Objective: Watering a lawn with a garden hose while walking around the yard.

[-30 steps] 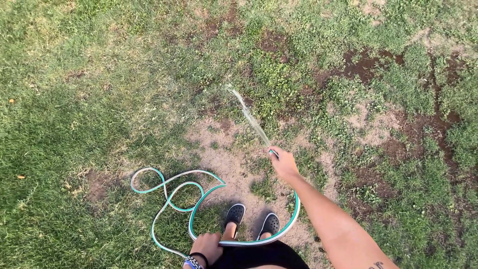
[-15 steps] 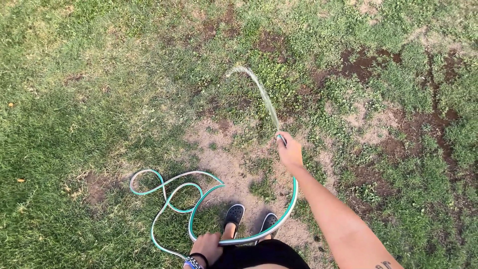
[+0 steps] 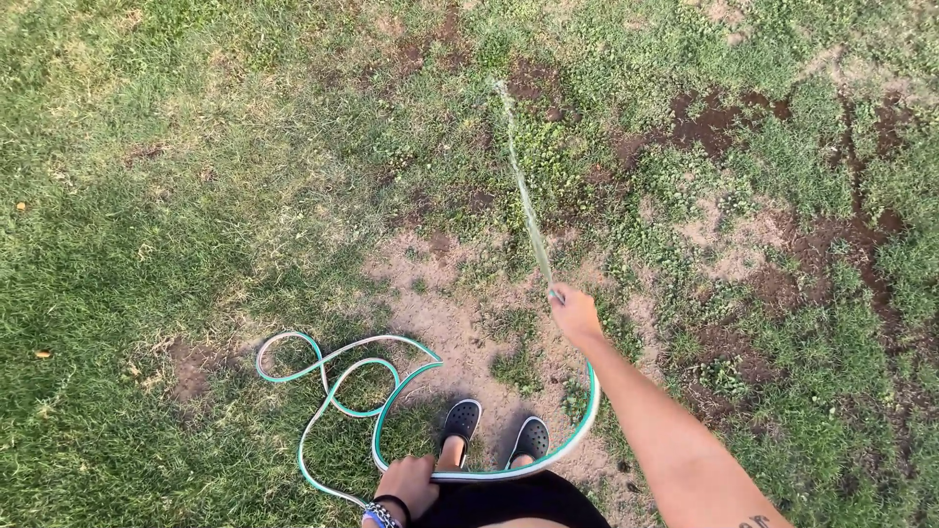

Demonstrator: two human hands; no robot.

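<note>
Gripping hose (image 3: 583,416), apparently: right hand (image 3: 574,315) closed.

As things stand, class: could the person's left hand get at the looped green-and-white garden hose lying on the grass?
Probably yes: the left hand already grips that green-and-white garden hose by the hip, and nothing lies between it and the loops.
</note>
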